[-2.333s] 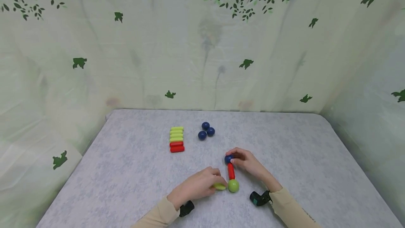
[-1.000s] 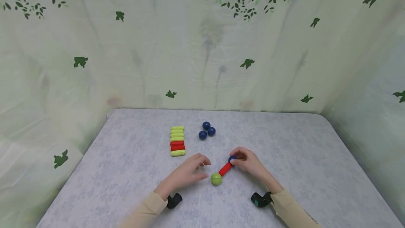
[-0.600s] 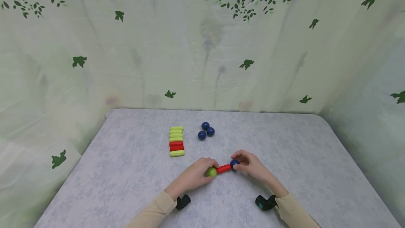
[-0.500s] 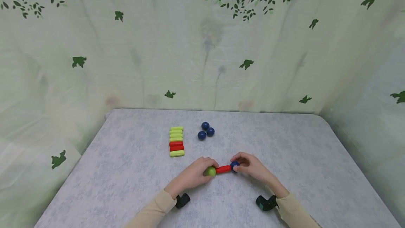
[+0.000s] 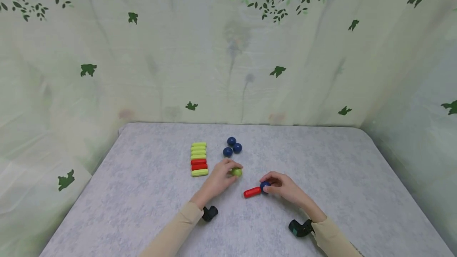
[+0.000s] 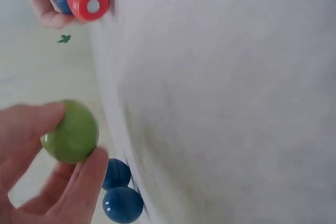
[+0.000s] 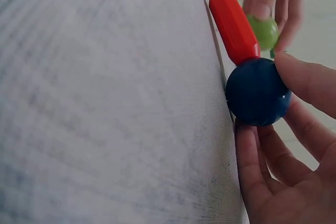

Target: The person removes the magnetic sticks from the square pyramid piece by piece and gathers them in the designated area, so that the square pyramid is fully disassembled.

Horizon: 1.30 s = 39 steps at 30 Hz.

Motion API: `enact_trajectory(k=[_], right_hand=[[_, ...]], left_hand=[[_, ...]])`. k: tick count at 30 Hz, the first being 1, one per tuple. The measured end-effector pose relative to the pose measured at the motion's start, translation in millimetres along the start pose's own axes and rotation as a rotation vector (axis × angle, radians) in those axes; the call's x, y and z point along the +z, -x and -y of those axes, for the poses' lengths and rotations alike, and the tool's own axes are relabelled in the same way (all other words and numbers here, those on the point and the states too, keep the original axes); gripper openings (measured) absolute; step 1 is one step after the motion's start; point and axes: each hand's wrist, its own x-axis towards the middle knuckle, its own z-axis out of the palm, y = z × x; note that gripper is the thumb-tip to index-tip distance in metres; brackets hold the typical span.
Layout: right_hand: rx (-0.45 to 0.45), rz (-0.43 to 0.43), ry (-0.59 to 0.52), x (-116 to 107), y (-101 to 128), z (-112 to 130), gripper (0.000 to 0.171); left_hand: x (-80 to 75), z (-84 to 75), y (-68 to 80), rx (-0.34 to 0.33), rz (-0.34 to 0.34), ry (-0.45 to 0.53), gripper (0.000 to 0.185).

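Note:
My left hand (image 5: 219, 177) pinches a light green ball (image 6: 73, 132) between thumb and fingers, just in front of the blue balls. In the right wrist view the same green ball (image 7: 264, 32) shows behind the red rod. With thumb and fingertips my right hand (image 5: 282, 187) grips a dark blue ball (image 7: 258, 92). A red rod (image 5: 252, 192) is attached to that ball and points left. The rod's free end, seen in the left wrist view, has a round silvery spot (image 6: 93, 6). The green ball is apart from the rod.
Left of my left hand lies a column of rods: several yellow-green rods (image 5: 198, 152), two red rods (image 5: 199, 164) and one nearer yellow-green rod (image 5: 200, 173). Three blue balls (image 5: 232, 146) sit together farther back. A grey cloth-covered table (image 5: 125, 209) meets a printed curtain (image 5: 228, 70) behind.
A yellow-green rod came off the green ball and was set at the column's near end. The red rod swung leftward. My left hand then pulled the green ball off it and moved away.

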Motion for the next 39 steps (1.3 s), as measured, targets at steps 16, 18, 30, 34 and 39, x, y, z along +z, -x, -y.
enact_trajectory(k=[16,18,30,34,39], right_hand=[[-0.009,0.017,-0.038,-2.8,2.6,3.9,0.028],[-0.008,0.015,-0.037,-2.7,2.8,3.9,0.028],[-0.023,0.007,-0.036,-2.6,3.6,4.0,0.027],[-0.019,-0.004,-0.049,-1.9,2.6,4.3,0.026],[-0.027,0.004,-0.053,-1.9,1.4,2.5,0.027]], left_hand=[[13.3,3.1,-47.1,-0.195,-0.160,-0.254,0.030],[13.2,3.8,-47.4,-0.194,-0.156,-0.256,0.031],[8.9,-7.4,-11.1,0.017,0.156,-0.040,0.024],[16.3,-17.9,0.4,0.061,0.291,-0.007,0.029],[20.7,-23.4,3.3,0.131,0.276,-0.054,0.020]])
